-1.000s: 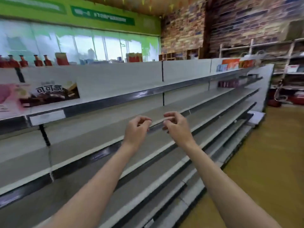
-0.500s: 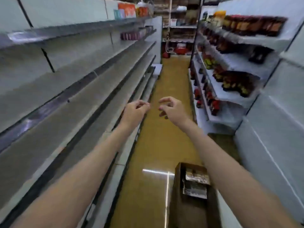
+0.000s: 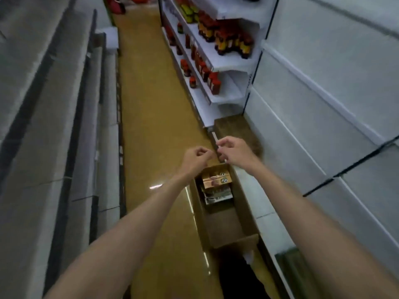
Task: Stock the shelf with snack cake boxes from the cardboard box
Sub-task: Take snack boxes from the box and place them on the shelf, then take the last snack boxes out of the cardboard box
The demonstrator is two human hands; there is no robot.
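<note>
An open cardboard box (image 3: 226, 221) on the floor holds stacked snack cake boxes (image 3: 217, 186).

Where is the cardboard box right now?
In the head view, the cardboard box sits on the floor, lower centre, against the right-hand shelving, below both hands.
</note>
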